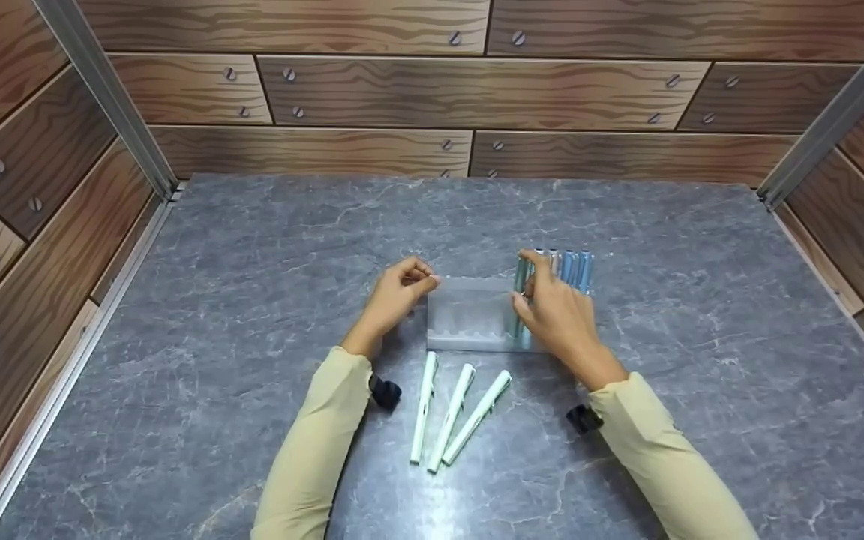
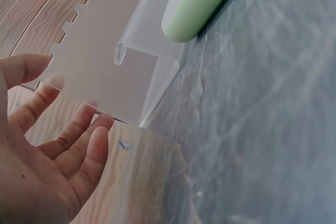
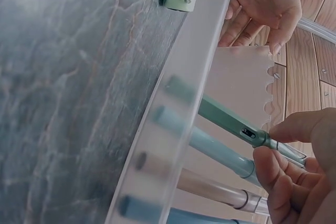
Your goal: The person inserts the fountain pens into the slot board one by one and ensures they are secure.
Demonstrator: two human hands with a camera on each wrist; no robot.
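Note:
A frosted, see-through pen stand (image 1: pixel 473 311) with a notched upper edge stands upright on the table. My left hand (image 1: pixel 396 296) pinches its upper left corner between thumb and index finger, the other fingers behind the panel. With thumb and fingertips, my right hand (image 1: pixel 563 311) grips a dark green pen (image 3: pixel 228 120) that leans in the stand, its lower end behind the front lip. Beside it in the stand lean a light blue pen (image 3: pixel 220 150), a beige pen (image 3: pixel 210 188) and blue pens (image 1: pixel 568 268). My right hand partly hides the row in the head view.
Three pale green pens lie fanned out on the table in front of the stand: a left one (image 1: pixel 423 409), a middle one (image 1: pixel 451 416) and a right one (image 1: pixel 478 416). Wood-patterned walls (image 1: pixel 372 94) enclose the grey marbled tabletop (image 1: pixel 214 360) at the back and sides.

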